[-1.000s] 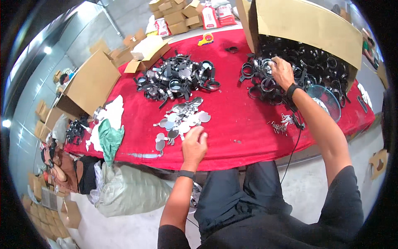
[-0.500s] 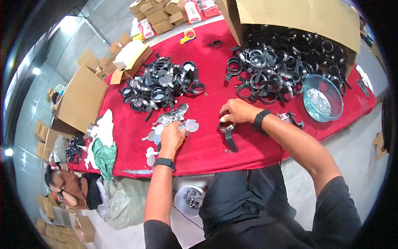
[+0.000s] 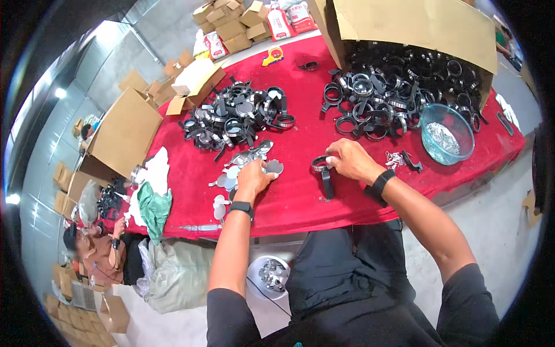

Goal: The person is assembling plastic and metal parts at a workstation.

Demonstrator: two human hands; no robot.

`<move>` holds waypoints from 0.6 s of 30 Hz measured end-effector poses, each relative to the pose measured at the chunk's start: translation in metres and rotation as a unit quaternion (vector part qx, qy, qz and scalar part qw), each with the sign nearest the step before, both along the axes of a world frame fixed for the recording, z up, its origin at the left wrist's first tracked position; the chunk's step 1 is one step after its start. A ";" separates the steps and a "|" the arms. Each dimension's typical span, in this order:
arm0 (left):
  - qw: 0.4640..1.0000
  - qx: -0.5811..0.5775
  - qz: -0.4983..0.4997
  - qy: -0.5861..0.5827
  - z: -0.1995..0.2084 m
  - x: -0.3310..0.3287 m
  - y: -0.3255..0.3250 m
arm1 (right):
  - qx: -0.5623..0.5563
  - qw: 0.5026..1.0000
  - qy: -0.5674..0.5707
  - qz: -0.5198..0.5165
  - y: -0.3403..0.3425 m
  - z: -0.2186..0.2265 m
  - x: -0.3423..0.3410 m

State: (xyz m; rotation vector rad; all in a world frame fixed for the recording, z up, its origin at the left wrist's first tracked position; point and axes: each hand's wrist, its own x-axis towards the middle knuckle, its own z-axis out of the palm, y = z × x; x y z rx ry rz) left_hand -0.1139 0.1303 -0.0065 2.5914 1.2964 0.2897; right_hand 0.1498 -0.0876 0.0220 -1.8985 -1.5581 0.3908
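Note:
My right hand (image 3: 351, 160) grips the rim of a black ring with a silver band and a flat handle (image 3: 328, 185). The handle points toward me, and its lower end is at the red cloth. My left hand (image 3: 254, 179) is over a small pile of thin grey discs (image 3: 232, 172), its thumb and finger closed at the edge of a round grey disc (image 3: 275, 167). The other fingers of that hand are partly hidden. Shiny tabbed metal pieces (image 3: 254, 152) lie just beyond it.
Heaps of black rings stand behind my left hand (image 3: 234, 115) and before an open carton (image 3: 416, 20). At right are a teal bowl (image 3: 430, 151) of small metal parts and loose pins (image 3: 394, 159). A yellow tape dispenser (image 3: 273, 55) lies farther back; a person (image 3: 104, 254) sits at left.
My left hand has moved a little away from me, its thumb now at the grey disc's edge. My right hand has tilted the black ring and shifted its grip. The whole view has shifted slightly.

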 end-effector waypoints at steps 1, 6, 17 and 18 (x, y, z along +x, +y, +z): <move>0.999 -0.033 0.017 0.030 0.012 0.003 -0.004 | 0.031 0.999 -0.015 -0.006 -0.008 0.004 -0.008; 1.000 -0.011 -0.018 -0.007 0.009 -0.003 -0.010 | 0.144 0.989 -0.029 -0.027 -0.034 0.005 -0.019; 0.623 -0.580 -0.095 -0.516 0.014 0.036 -0.098 | 0.096 0.880 0.464 -0.045 -0.029 0.008 -0.082; 0.618 -0.588 -0.096 -0.513 0.014 0.043 -0.101 | 0.103 0.832 0.539 -0.085 -0.032 0.008 -0.078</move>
